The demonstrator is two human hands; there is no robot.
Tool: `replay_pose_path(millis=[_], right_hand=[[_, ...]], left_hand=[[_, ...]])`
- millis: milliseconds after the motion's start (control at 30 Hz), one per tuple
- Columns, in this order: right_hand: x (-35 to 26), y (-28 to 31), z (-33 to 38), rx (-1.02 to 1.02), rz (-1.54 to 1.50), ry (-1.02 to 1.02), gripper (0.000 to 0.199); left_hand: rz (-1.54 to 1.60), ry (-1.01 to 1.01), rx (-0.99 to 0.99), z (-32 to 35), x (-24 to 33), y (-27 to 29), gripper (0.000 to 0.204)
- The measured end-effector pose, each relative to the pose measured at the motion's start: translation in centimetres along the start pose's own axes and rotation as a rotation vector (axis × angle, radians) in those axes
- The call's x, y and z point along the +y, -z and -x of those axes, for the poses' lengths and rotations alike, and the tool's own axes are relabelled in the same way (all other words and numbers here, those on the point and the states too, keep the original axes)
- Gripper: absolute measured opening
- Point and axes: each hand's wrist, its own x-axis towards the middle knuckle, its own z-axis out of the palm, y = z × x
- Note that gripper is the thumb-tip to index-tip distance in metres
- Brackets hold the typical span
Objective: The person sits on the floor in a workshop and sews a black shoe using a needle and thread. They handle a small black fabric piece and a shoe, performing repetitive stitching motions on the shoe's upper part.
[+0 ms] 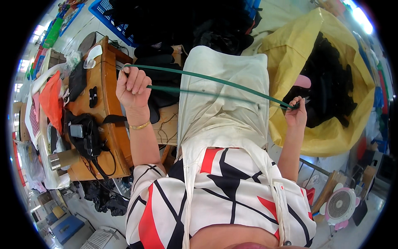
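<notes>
While a green band (pixel 228 83) is stretched between curled left hand (pixel 136 85) and pinching right hand (pixel 296 113), steady tension is probably required next.

Left grip (pixel 134 86) fisted, right grip (pixel 296 113) pinched, well apart.

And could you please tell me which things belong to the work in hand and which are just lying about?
In hand: long, narrow, dark-green band, held between left hand and right hand; probably off-white cloth apron, worn.
Seemingly lying about: silver metal cylinder; round pink-and-white fan; strapped black bag.
</notes>
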Motion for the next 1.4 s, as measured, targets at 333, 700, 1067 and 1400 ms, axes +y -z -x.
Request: replay_pose_path(millis=[333, 700, 1067, 1400], right_hand=[[3.3, -4.2, 2.2, -0.22, 0.34, -0.052, 0.02], [9.8, -7.4, 6.2, -0.81, 1.934, 0.624, 0.027], [11.1, -12.0, 4.5, -0.864, 1.783, 0.348, 0.021], [12.8, -12.8, 2.9, -0.988, 1.741, 0.289, 0.022]], left_hand=[[-0.269, -0.119, 0.368, 0.3, -0.4, -0.9, 0.024], [-2.118, 0.176, 0.246, 3.2, -3.3, 1.6, 0.024], [-2.248, 0.002, 0.679, 0.5, 7.2, 1.5, 0.021], [-2.361, -0.025, 0.561, -1.5, 5.4, 2.4, 0.022]])
